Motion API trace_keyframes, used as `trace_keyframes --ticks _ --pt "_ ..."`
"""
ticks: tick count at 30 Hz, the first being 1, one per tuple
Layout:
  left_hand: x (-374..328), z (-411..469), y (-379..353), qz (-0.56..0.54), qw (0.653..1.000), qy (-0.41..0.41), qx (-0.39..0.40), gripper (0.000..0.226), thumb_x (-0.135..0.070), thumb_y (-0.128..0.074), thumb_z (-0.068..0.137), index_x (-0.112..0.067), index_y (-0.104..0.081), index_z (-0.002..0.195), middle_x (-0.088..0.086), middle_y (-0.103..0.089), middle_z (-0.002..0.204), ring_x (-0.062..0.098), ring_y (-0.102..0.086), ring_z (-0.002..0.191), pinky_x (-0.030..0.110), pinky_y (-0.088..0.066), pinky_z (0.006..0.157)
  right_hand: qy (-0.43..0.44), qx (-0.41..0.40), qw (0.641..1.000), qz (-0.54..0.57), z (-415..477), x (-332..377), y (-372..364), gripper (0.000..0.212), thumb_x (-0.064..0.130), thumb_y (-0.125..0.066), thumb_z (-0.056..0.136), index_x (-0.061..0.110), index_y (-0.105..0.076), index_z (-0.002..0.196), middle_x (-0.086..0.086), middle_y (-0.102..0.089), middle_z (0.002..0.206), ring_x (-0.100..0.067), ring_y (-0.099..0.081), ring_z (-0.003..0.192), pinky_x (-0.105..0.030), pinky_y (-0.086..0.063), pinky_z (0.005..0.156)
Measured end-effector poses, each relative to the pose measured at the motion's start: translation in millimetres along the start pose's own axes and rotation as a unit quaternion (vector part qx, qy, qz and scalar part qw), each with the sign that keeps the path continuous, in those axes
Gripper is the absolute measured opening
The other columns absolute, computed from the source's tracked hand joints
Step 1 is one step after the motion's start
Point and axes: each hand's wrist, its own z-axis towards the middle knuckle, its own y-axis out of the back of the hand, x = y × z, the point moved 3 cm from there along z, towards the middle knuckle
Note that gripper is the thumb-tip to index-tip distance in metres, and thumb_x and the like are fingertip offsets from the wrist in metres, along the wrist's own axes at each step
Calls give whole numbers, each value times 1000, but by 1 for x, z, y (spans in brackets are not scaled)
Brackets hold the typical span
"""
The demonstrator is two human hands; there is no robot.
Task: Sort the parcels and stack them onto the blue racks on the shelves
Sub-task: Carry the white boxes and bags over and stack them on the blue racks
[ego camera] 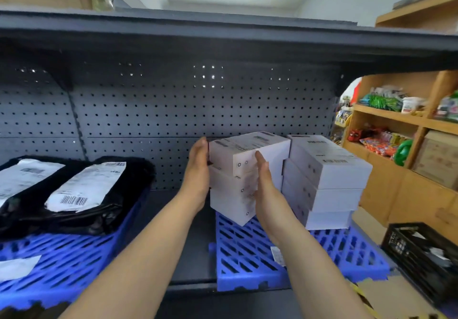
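On the right blue rack (247,251), towards its back left part, I see a stack of three white boxes (238,160) with printed labels on top. Both hands are at this stack. The left hand (198,169) lies flat against the left side of the stack, with its fingers straight and close together. The right hand (266,189) lies flat against the face of the stack that looks towards me, fingers also straight and pointing up. Neither hand is curled around a box; they only press on the stack from two sides.

Just beside this stack, on the back right part of the same rack, stands a second stack of three white boxes (329,177). The two stacks are very close, and I cannot tell if they touch. The front part of the rack is bare, with a small paper label (277,255) on it.

To the left of this rack, on the same dark shelf, lies another blue rack (67,251) with black mailer bags (104,209) that have white barcode labels. Behind the rack is the grey pegboard wall (173,110). To its right I see a black plastic crate (421,251) and, further back, wooden shelves (396,117) with colourful goods.
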Motion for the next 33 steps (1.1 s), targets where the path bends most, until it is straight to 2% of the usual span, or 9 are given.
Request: trace_keyframes --ticks 5,11,15,20,23,27,29,31,33 --pt "-6 2 6 -62 998 4 29 48 -55 -27 99 -30 -43 137 -2 -59 127 6 -54 110 28 -45 79 29 -44 998 31 -3 -4 -1 56 72 -21 83 62 -24 138 38 -33 127 1 -27 126 -30 -23 104" --pt "1 -11 14 -69 995 -27 65 45 -53 -25 99 -31 -47 132 -6 -59 124 1 -55 109 22 -43 78 28 -60 998 10 -8 -8 -12 72 75 -17 78 52 -14 146 31 -20 144 0 -19 137 -31 -19 110" --pt "7 -12 21 -92 993 -32 72 42 -51 -24 100 -34 -48 130 -7 -58 128 5 -54 116 25 -45 84 17 -72 997 -3 -10 -14 -19 67 71 -12 85 50 -11 148 31 -11 153 1 -12 141 -27 -14 111" --pt "11 -13 18 -89 991 -41 93 37 -49 -25 100 -37 -54 120 -11 -62 123 -3 -59 105 11 -47 70 25 -100 994 -31 -10 -16 -23 61 76 -14 86 56 -20 143 30 -17 152 4 -16 140 -32 -10 118" --pt "14 -12 16 -98 990 -36 91 35 -49 -25 100 -41 -52 121 -12 -61 124 0 -58 107 17 -44 77 9 -90 995 -29 -11 -15 -27 60 68 -10 91 49 -11 148 30 -12 153 2 -11 142 -29 -11 115" --pt "18 -6 17 -100 991 -18 82 45 -61 -32 90 -49 -40 133 -15 -52 137 4 -47 125 34 -36 107 2 -80 996 -41 -11 -12 -29 78 83 -17 78 50 -8 148 33 -11 151 2 -13 142 -33 -11 117" --pt "17 -7 18 -105 991 -16 80 56 -66 -32 84 -49 -36 137 -14 -49 140 5 -45 128 35 -33 109 6 -82 995 -48 -8 -15 -28 75 82 -17 78 52 -9 147 35 -11 151 3 -13 142 -33 -11 118" --pt "16 -7 19 -118 990 -6 82 55 -63 -31 89 -44 -33 141 -11 -50 140 3 -46 126 29 -37 102 22 -92 994 -51 -7 -18 -26 70 85 -21 78 57 -18 143 35 -18 149 4 -17 142 -37 -12 120" --pt "14 -8 20 -140 986 25 86 45 -56 -28 98 -40 -39 138 -12 -61 127 -6 -55 109 19 -43 80 42 -91 994 -41 -6 -17 -27 70 84 -23 78 56 -23 142 33 -22 149 2 -18 142 -38 -12 120"
